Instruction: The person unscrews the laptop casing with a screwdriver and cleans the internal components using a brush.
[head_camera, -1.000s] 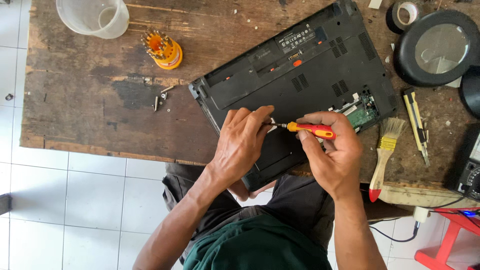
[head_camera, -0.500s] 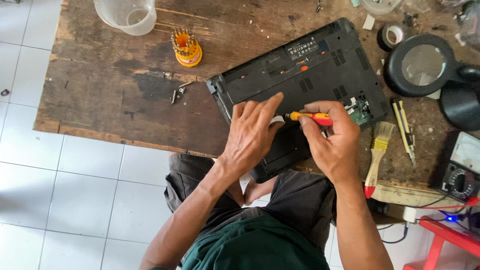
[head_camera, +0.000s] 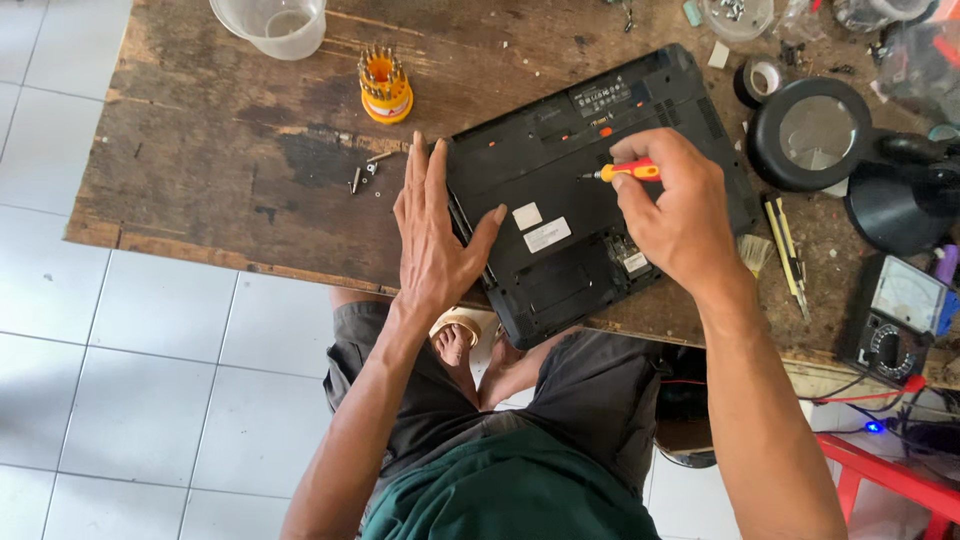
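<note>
Black laptop (head_camera: 590, 190) flipped upside down on worn wooden table (head_camera: 220, 170), bottom edge hanging over table's near side. Right hand (head_camera: 675, 215) gripping small orange-red screwdriver (head_camera: 625, 172), tip on underside. Left hand (head_camera: 432, 235) flat, fingers spread, pressing laptop's left edge. Loose screws (head_camera: 362, 175) just left, orange bit holder (head_camera: 385, 88) beyond. Magnifier lamp (head_camera: 820, 135), multimeter (head_camera: 895, 315) off right.

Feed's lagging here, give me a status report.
Left hand flat on laptop edge. Right hand gripping orange screwdriver, tip on underside. Loose screws left, clear of work.
</note>
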